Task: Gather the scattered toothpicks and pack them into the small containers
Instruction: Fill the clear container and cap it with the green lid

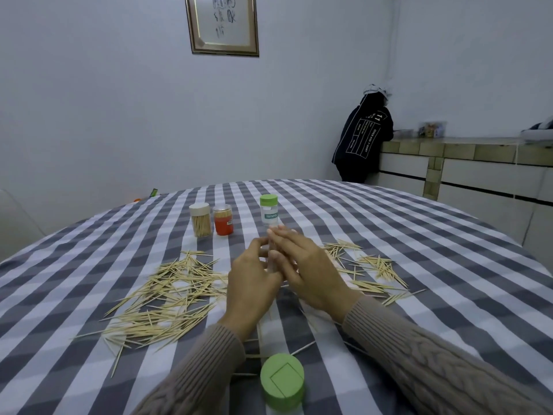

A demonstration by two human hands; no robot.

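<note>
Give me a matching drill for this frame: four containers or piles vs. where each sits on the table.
Things:
1. beige-lidded jar
2. red-labelled jar
3. green-lidded clear bottle
4. large toothpick pile

Places:
A. standing just beyond the two hands
B. spread on the cloth left of the hands
C. leftmost of the three upright far containers
D. between the other two far containers

Pairs: 1-C, 2-D, 3-A, 4-B
</note>
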